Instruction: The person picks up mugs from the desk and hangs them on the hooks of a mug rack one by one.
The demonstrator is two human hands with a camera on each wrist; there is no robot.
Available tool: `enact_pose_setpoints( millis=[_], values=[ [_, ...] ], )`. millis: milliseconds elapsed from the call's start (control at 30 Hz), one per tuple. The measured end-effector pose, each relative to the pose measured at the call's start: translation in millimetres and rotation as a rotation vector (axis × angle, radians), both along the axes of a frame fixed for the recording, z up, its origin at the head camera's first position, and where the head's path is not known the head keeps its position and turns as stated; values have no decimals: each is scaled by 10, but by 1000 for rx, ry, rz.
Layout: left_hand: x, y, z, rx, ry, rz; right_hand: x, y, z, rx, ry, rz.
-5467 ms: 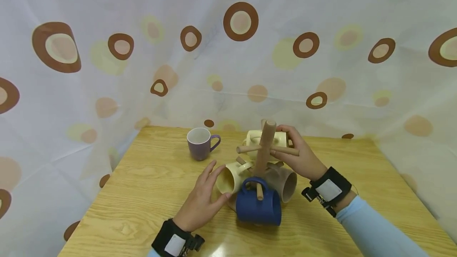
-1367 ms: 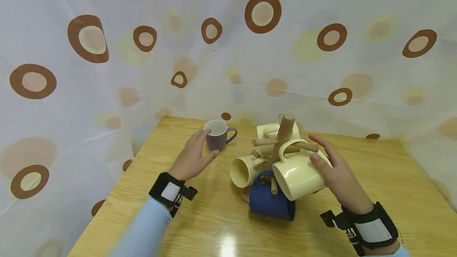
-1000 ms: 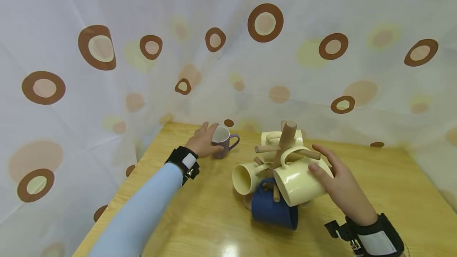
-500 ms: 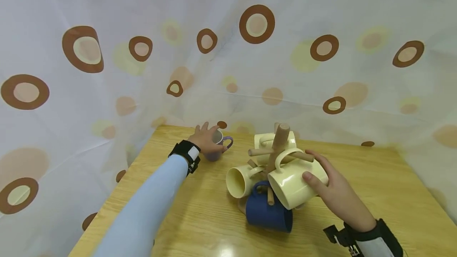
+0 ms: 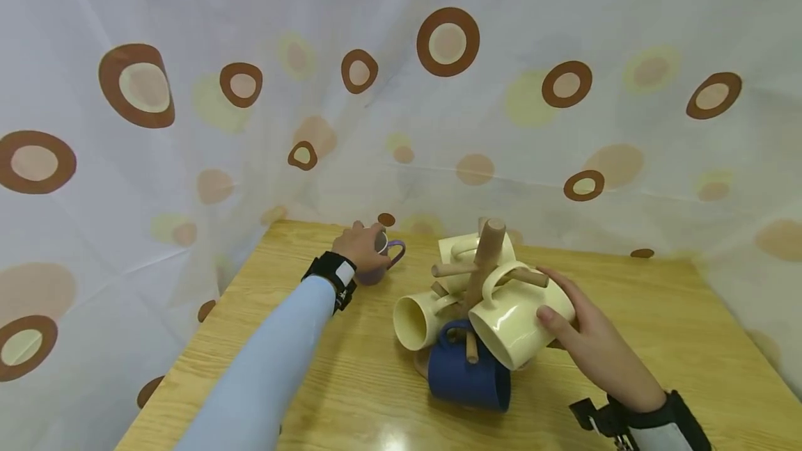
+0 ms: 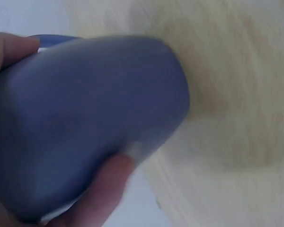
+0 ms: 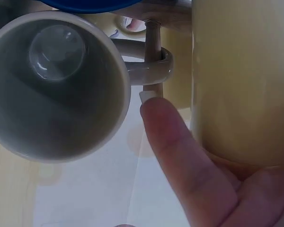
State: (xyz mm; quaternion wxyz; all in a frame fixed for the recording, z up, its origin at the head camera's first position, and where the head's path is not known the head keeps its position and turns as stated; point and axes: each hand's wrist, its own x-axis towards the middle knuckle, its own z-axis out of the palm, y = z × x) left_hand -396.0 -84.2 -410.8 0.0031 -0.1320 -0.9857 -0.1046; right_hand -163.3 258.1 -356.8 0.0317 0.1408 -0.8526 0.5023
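At the far left of the table, my left hand point(image 5: 358, 248) grips a purple mug point(image 5: 373, 275) around its body, fingers on either side in the left wrist view. The mug's handle points right; whether it touches the table I cannot tell. A wooden mug tree point(image 5: 491, 241) stands right of centre. On its upper right peg hangs a glossy cream mug point(image 5: 523, 319), which my right hand point(image 5: 595, 339) holds from the right, thumb on the near side. In the right wrist view a finger stretches below this mug, near the handle of a grey mug point(image 7: 61, 94).
More mugs hang on the tree: a dark blue mug point(image 5: 464, 376) in front, a cream mug point(image 5: 413, 322) at lower left, and another cream mug point(image 5: 447, 250) behind. An upper left peg point(image 5: 446, 269) holds no mug. A patterned curtain point(image 5: 401, 103) encloses the wooden table point(image 5: 351, 374).
My left hand has moved from beside the tree to the purple mug and closed around it. The right hand went from the back cream mug to the one now on the upper right peg.
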Motion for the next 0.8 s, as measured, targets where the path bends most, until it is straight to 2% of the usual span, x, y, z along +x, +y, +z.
enact_pose_setpoints(
  millis=[133, 233, 333, 433, 533, 600, 700, 800],
  values=[
    [60, -59, -33, 49, 38, 33, -21, 3, -11, -10, -4, 14],
    [170, -137, -30, 150, 73, 61, -26, 12, -34, -34, -13, 39],
    [360, -241, 39, 289, 130, 84, -12, 14, -60, -52, -14, 62],
    [643, -346, 199, 472, 204, 81, 7, 8, -75, -46, -7, 72],
    [975, -429, 420, 670, 254, 21, 18, 8, -76, -34, 6, 74],
    [1187, -473, 554, 769, 253, -43, 26, 15, -76, -38, 18, 77],
    [1463, -511, 727, 896, 163, -149, 46, 28, -89, -54, 31, 84],
    [1651, -490, 829, 976, 31, -243, 58, 30, -118, -66, 46, 85]
  ],
)
